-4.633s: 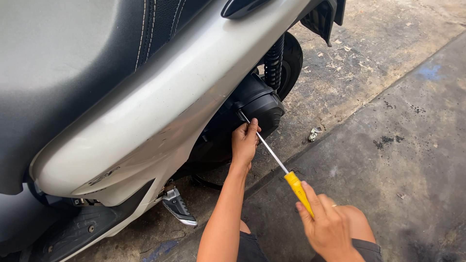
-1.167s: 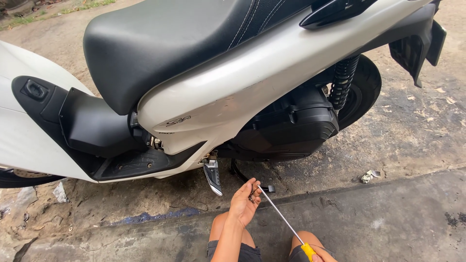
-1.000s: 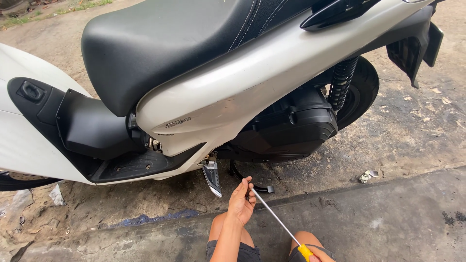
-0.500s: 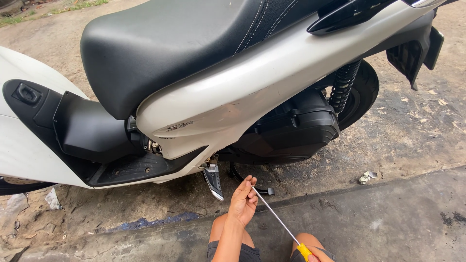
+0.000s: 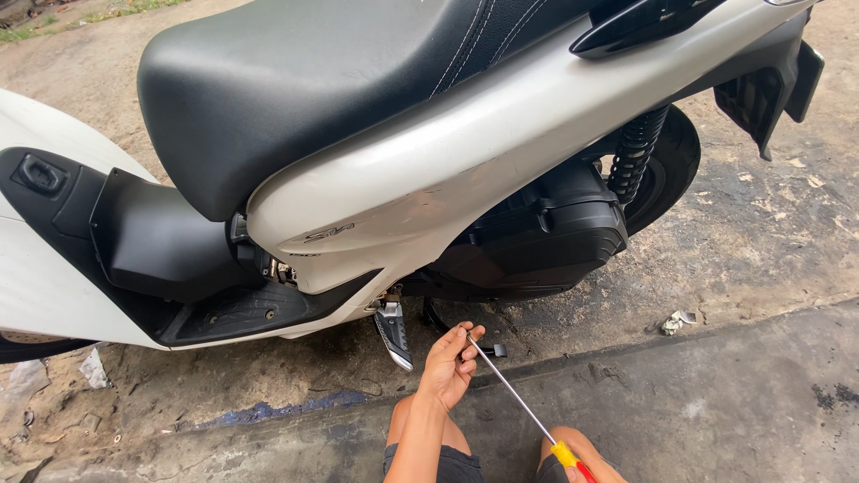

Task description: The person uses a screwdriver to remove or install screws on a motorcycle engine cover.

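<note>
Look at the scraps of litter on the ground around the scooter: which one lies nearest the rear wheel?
The small crumpled whitish scrap on the concrete right of the screwdriver; the other pale scrap lies far off, under the front footboard.

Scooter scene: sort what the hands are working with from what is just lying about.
In hand:
left hand
screwdriver, yellow handle
white scooter
black engine cover

Lying about:
crumpled scrap
litter by the front
folded footpeg

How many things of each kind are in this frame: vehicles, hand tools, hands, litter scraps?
Scooter: 1
Screwdriver: 1
Hands: 1 clearly visible, the left hand at the screwdriver's tip
Litter scraps: 2, crumpled scrap and plastic scrap
Total: 5
</note>
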